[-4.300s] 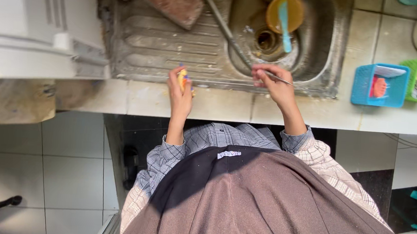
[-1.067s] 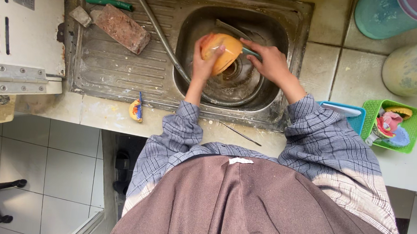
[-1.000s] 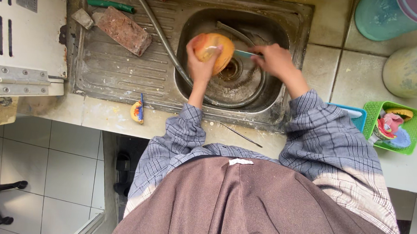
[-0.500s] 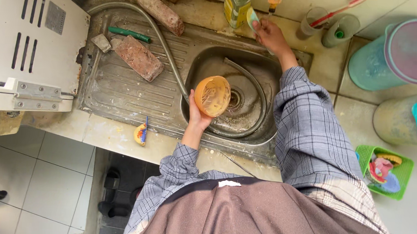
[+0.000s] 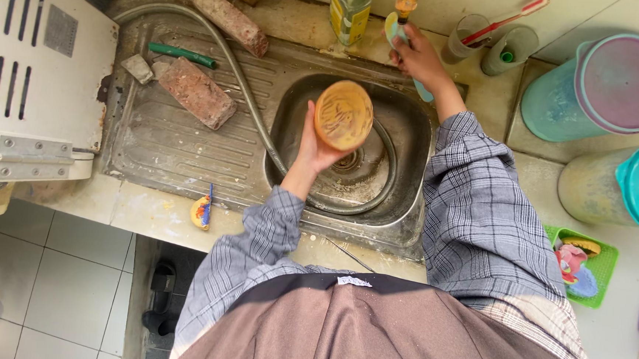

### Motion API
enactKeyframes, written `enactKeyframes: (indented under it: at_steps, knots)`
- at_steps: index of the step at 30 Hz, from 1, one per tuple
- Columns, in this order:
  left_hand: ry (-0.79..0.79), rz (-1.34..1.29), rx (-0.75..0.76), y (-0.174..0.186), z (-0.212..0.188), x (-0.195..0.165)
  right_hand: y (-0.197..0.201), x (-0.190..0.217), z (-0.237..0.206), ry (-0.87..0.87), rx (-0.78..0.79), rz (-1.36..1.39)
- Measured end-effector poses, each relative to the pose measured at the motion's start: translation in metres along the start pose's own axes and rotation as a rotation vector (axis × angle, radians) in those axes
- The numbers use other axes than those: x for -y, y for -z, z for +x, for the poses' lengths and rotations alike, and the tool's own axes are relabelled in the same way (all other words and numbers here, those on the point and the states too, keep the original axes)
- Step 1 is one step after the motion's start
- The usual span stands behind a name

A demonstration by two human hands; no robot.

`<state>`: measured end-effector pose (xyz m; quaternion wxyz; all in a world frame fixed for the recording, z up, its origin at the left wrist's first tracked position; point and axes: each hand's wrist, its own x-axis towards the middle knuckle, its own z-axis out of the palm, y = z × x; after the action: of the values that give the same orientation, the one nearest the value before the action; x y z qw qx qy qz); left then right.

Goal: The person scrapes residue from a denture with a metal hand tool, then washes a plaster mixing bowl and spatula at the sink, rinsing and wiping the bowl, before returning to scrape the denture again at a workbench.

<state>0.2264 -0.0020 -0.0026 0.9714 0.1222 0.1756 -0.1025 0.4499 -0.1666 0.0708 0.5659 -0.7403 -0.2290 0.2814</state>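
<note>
While the left hand [image 5: 314,146] grips an orange bowl [image 5: 343,114] above the sink [image 5: 294,104], right hand [image 5: 416,56] fingers clasp a teal brush [image 5: 398,35] at its back rim (a cup [image 5: 467,39] there holds a toothbrush [image 5: 510,17])

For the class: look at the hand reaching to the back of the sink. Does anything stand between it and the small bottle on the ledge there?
Nothing visible does. The right hand, gripping a light-blue brush, is already at the small bottle. The yellow soap bottle stands to one side, not between them.
</note>
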Motion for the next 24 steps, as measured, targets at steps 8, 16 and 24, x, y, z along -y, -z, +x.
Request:
enactKeyframes:
  at_steps: [8,16,24]
  knots:
    - [0.067,-0.108,0.071,-0.042,0.094,0.001,0.023,-0.018,-0.027,-0.162,-0.129,-0.22]
    - [0.022,0.206,-0.155,-0.039,0.142,0.013,0.041,-0.028,-0.031,0.236,-0.319,-0.629]
    - [-0.687,0.951,-0.257,-0.056,0.159,0.007,0.072,-0.021,-0.054,0.213,-0.347,-0.82]
